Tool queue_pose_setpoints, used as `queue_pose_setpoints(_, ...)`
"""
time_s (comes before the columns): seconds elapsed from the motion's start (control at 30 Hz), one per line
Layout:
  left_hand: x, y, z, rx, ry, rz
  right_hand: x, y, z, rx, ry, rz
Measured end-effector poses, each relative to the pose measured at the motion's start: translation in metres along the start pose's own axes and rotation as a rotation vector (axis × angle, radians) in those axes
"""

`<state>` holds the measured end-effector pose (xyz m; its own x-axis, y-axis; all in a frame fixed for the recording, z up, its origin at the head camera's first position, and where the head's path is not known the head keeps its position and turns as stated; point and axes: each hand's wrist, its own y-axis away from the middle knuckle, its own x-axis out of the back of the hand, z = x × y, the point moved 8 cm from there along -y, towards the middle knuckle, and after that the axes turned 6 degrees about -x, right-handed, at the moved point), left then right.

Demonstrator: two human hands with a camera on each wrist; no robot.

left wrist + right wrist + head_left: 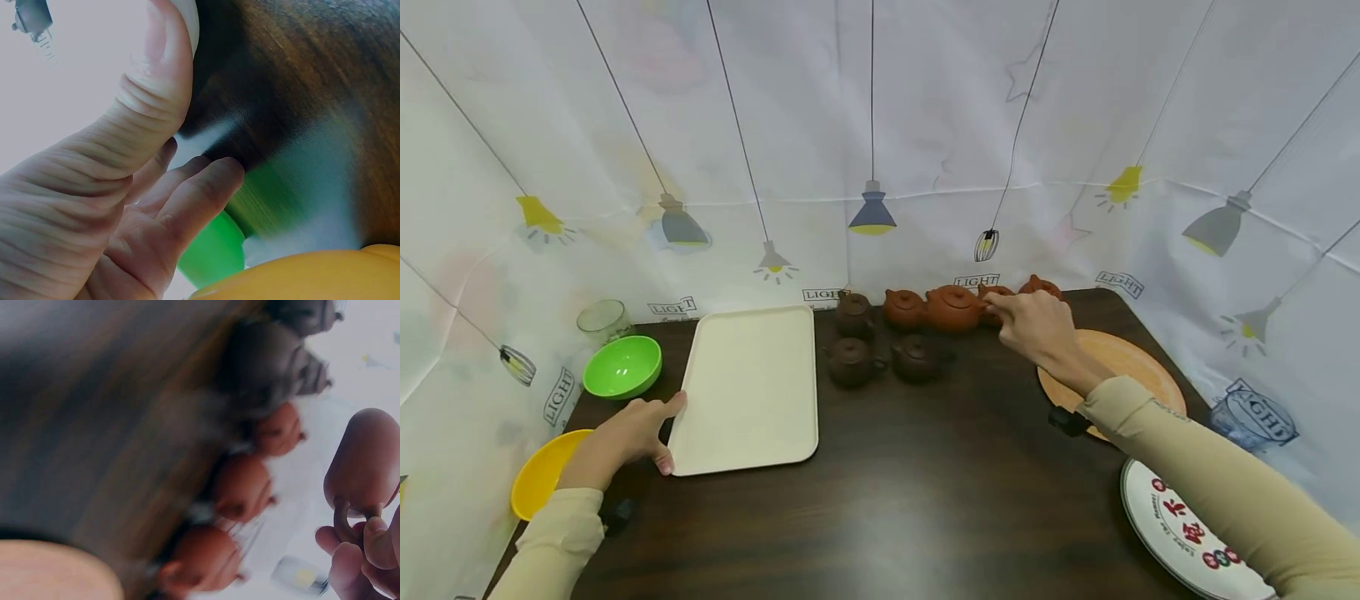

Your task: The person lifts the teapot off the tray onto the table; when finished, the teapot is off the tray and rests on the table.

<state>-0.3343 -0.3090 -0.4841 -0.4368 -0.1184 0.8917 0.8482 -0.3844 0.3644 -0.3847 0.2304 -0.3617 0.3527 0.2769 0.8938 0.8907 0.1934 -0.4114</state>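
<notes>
At the back row: I am watching the right hand (pixel 1036 327) pinching a reddish teapot (pixel 364 464) by its handle, fingers curled round the loop, probably for a steady hold.
Teapot position: sitting among the red teapots (pixel 952 308) by the backdrop, behind the dark teapots (pixel 883 358).
Left side: the left hand (pixel 632 433) is resting on the cream tray (pixel 752 383) edge, thumb and fingers loosely clasping it, seemingly steadying it.
Beyond: green bowl (pixel 622 366), yellow bowl (pixel 542 471).
</notes>
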Motion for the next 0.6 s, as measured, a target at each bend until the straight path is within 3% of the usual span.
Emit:
queue_pose_setpoints(0.17, 0.001, 0.009, -0.009, 0.012, -0.006, -0.003, -0.008, 0.017, 0.024, -0.054, 0.011, -0.003)
queue_pose_setpoints(0.37, -0.003, 0.016, -0.019, 0.065, 0.015, -0.028, -0.041, 0.028, 0.036, -0.065, 0.052, -0.032)
queue_pose_setpoints(0.6, -0.007, 0.017, -0.017, 0.029, 0.031, -0.011, -0.070, 0.039, 0.041, -0.086, 0.079, -0.047)
